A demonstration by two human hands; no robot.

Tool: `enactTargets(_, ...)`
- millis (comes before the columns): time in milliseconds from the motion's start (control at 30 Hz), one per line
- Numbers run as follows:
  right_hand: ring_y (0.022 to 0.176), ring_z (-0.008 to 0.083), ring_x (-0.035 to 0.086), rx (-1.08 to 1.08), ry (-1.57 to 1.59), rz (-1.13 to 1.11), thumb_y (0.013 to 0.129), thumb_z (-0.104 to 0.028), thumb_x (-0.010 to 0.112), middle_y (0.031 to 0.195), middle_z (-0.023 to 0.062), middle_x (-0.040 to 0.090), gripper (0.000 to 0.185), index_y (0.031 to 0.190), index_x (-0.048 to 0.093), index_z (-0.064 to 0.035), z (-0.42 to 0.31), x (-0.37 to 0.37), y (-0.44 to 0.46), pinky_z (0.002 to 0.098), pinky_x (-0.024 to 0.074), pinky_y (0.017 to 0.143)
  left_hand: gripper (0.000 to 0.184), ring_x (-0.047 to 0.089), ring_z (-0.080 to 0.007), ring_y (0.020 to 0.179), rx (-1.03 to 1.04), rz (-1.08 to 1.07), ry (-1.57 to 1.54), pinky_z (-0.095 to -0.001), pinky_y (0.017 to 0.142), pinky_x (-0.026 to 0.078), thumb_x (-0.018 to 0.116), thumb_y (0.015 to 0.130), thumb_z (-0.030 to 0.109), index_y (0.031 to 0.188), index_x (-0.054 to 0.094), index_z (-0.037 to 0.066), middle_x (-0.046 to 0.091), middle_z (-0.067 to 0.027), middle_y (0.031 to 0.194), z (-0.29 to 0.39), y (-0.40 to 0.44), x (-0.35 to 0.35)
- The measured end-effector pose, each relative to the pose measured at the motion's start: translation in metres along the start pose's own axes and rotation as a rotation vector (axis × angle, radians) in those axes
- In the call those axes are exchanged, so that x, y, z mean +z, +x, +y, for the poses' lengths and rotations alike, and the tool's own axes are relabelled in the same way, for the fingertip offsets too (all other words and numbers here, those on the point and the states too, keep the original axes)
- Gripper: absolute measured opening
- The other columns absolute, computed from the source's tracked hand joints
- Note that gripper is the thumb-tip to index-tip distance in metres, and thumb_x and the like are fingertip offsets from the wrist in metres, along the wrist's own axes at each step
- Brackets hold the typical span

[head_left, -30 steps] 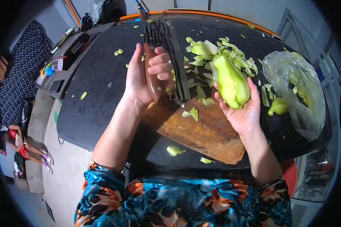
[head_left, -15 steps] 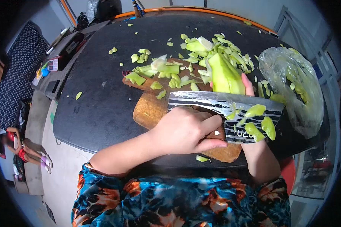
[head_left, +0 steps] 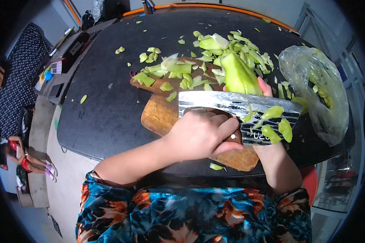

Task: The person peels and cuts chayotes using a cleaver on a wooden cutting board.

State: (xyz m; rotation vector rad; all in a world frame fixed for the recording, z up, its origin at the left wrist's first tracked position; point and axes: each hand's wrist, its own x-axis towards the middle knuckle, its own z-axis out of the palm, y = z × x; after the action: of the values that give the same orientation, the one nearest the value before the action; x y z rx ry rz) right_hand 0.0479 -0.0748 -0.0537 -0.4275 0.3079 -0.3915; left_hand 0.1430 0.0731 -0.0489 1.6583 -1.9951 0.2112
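My left hand is wrapped round the brown handle of a broad cleaver, its blade stretching to the right. Several green slices cling to the blade's face. Behind the blade, a pale green peeled fruit or vegetable sits in my right hand, mostly hidden by the cleaver; only some fingertips and the forearm show. The cleaver's upper edge is at the lower end of the green piece; whether it touches cannot be made out. Underneath lies a wooden cutting board.
Cut green pieces are heaped on the board's far part and scattered over the black table. A clear plastic bag with green pieces inside lies at the right. Far left, a person in red sits beyond the table.
The cleaver has moved slightly away from my body, up along the green piece, with the slices still stuck to it. The green piece has tilted a little. Both hands keep their hold.
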Motion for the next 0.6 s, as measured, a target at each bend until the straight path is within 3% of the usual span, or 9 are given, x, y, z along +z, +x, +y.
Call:
enactTargets(100,0.101,0.0274,0.061,0.034,0.035,-0.102,0.091,-0.047,0.044,0.112,0.0181,0.061,0.055,0.122,0.054,-0.0029,-0.003,-0.002,-0.002,0.0417,0.0476,0.092,0.041,0.059,-0.0244,0.05,0.012,0.049,0.089,-0.033,0.046,0.046,0.056,0.085,0.049,0.083,0.052,0.008,0.056,-0.0064,0.061,-0.001,0.001,0.004)
enactTargets(133,0.102,0.0265,0.061,0.087,0.058,-0.229,0.09,-0.048,0.045,0.112,0.0152,0.062,0.055,0.124,0.053,-0.0055,-0.003,-0.011,0.0,0.0408,0.0477,0.093,0.043,0.061,-0.0246,0.055,-0.033,0.04,0.096,-0.0352,0.051,0.049,0.067,0.076,0.049,0.084,0.056,0.009,0.058,-0.0067,0.068,-0.003,0.001,0.005)
enactTargets(167,0.088,0.0229,0.064,-0.142,0.078,0.043,0.09,-0.048,0.044,0.103,0.0102,0.064,0.051,0.12,0.054,-0.0081,0.019,-0.018,0.001,0.0378,0.0517,0.076,0.038,0.062,-0.0248,0.058,-0.104,0.021,0.0,-0.0348,0.052,0.048,0.067,0.079,0.043,0.084,0.056,0.007,0.059,-0.0077,0.069,-0.008,0.005,-0.002)
enactTargets(233,0.072,0.0184,0.06,-0.079,-0.265,-0.207,0.09,-0.049,0.043,0.092,0.0065,0.062,0.045,0.111,0.055,-0.0101,0.013,-0.023,-0.004,0.0325,0.0456,0.056,0.031,0.058,-0.0232,0.057,-0.41,0.162,-0.12,-0.0331,0.053,0.046,0.067,0.084,0.035,0.082,0.055,0.006,0.056,-0.0088,0.067,-0.025,0.011,-0.021)
enactTargets(267,0.065,0.0157,0.055,-0.175,-0.384,-0.092,0.091,-0.049,0.042,0.086,0.0042,0.06,0.042,0.102,0.055,-0.0107,0.017,-0.001,-0.01,0.0292,0.0358,0.048,0.029,0.055,-0.0221,0.056,-0.444,0.193,-0.138,-0.0323,0.053,0.044,0.066,0.085,0.032,0.081,0.055,0.005,0.053,-0.0089,0.065,-0.033,0.009,-0.028)
enactTargets(400,0.071,0.0175,0.058,-0.188,-0.277,-0.043,0.089,-0.049,0.046,0.087,0.0034,0.061,0.04,0.099,0.056,-0.0112,0.006,-0.01,-0.003,0.0304,0.0408,0.053,0.036,0.049,-0.0198,0.053,-0.309,0.222,-0.195,-0.0303,0.052,0.041,0.066,0.084,0.037,0.072,0.053,0.005,0.046,-0.0073,0.058,-0.034,0.0,-0.032)
enactTargets(500,0.09,0.0205,0.06,-0.26,-0.092,-0.001,0.09,-0.05,0.045,0.102,0.0075,0.061,0.049,0.119,0.052,-0.0111,0.019,-0.017,0.01,0.0374,0.0499,0.079,0.04,0.056,-0.0233,0.051,-0.144,0.034,-0.208,-0.0324,0.049,0.042,0.069,0.08,0.044,0.071,0.054,0.008,0.05,-0.0043,0.057,-0.015,0.0,-0.027)
enactTargets(533,0.097,0.0223,0.061,-0.066,-0.021,-0.083,0.09,-0.049,0.047,0.106,0.0102,0.062,0.052,0.125,0.051,-0.0097,0.005,-0.013,-0.002,0.039,0.0478,0.09,0.039,0.057,-0.0239,0.052,-0.074,0.012,-0.164,-0.033,0.049,0.043,0.069,0.079,0.044,0.072,0.054,0.008,0.051,-0.0044,0.057,-0.009,0.0,-0.024)
enactTargets(600,0.097,0.0243,0.063,0.031,-0.027,-0.115,0.091,-0.048,0.046,0.109,0.0146,0.062,0.055,0.124,0.052,-0.0047,-0.005,-0.002,-0.009,0.0392,0.0495,0.089,0.039,0.058,-0.0252,0.053,0.013,-0.01,-0.145,-0.034,0.05,0.046,0.07,0.077,0.044,0.075,0.055,0.009,0.052,-0.0048,0.058,-0.001,0.0,-0.016)
